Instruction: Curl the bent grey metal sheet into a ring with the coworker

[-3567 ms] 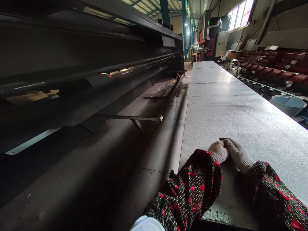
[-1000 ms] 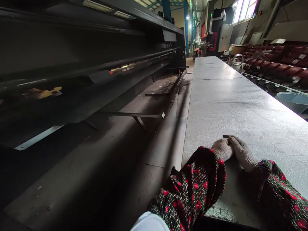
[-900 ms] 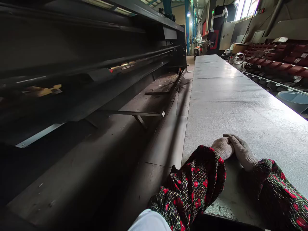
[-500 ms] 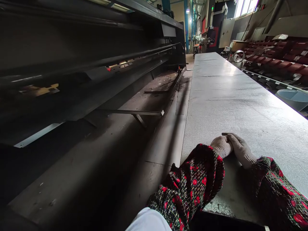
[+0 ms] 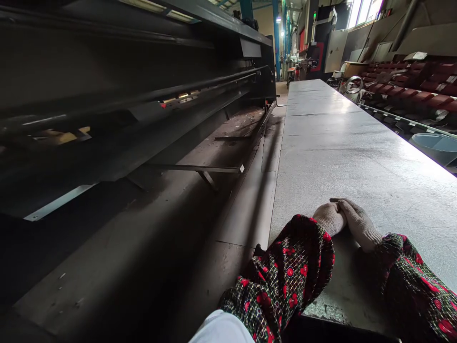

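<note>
At the near edge of a long workbench, a person's left hand [image 5: 329, 219] and right hand [image 5: 358, 225], both in pale knit work gloves, rest together on a galvanized steel sheet [image 5: 357, 157], the right hand's fingers lying across the left's knuckles. Neither hand is clamped on the sheet's edge; the left hand's fingers are out of sight. Black sleeves with red flowers, the left sleeve [image 5: 285, 271] and the right sleeve [image 5: 414, 290], bunch at the wrists, and a white garment [image 5: 221, 327] shows at the bottom of the frame. To the left, a flat steel support arm [image 5: 196, 168] juts from a long, dark sheet-metal machine [image 5: 107, 81] running parallel to the sheet. To the right, beyond the sheet's far edge, sit a pale blue plastic tub [image 5: 437, 146] and rows of stacked red panels [image 5: 410, 85]. Farther down the workshop stand an electrical cabinet [image 5: 335, 50], blue steel columns [image 5: 276, 38] and bright windows [image 5: 364, 12].
</note>
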`<action>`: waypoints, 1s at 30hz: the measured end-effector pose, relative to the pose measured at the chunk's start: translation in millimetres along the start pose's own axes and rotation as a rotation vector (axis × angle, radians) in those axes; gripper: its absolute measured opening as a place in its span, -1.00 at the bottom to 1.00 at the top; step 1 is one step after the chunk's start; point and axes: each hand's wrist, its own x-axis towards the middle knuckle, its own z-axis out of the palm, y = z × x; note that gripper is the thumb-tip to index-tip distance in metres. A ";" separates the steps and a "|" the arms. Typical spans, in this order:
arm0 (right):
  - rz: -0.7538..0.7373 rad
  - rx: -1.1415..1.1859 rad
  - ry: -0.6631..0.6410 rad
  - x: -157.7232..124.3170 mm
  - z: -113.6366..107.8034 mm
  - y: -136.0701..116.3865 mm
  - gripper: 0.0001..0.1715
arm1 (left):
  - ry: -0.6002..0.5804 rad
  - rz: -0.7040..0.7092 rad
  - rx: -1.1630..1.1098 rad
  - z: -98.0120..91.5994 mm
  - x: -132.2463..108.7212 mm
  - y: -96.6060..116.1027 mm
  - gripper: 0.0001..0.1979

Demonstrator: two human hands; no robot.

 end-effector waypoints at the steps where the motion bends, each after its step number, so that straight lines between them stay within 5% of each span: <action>1: -0.001 0.000 0.001 0.0 0.0 0.0 -0.56 | -0.002 0.000 0.000 -0.4 0.0 0.3 -0.58; 30: 0.020 0.042 0.001 0.7 0.2 2.5 -0.54 | -0.021 -0.040 -0.013 -5.8 -3.8 7.3 -0.61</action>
